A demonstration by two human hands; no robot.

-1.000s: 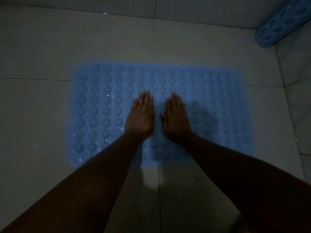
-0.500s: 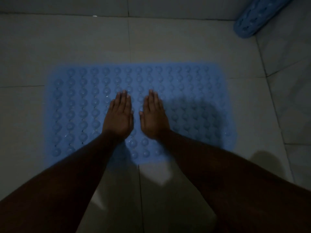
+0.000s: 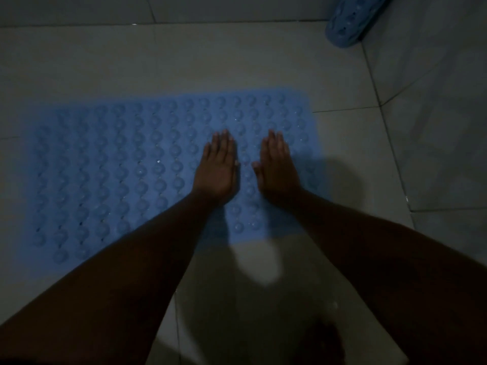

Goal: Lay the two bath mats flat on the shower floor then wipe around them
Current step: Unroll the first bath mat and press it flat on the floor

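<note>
A blue bath mat [image 3: 126, 164] with rows of round bumps lies flat on the grey tiled shower floor [image 3: 184, 61]. My left hand [image 3: 217, 168] and my right hand [image 3: 278, 168] rest palm down on the mat's right part, side by side, fingers straight and pointing away from me, holding nothing. A second blue mat [image 3: 347, 21], still rolled up, leans in the far right corner, partly cut off by the frame's top edge.
The tiled wall [image 3: 434, 101] rises on the right, close to the flat mat's right edge. Another wall runs along the top of the view. Bare floor tiles lie between the mat and me. The light is dim.
Both hands have slid from the middle of the mat to its right part, still pressed flat. The view has shifted, so the mat now sits further left.
</note>
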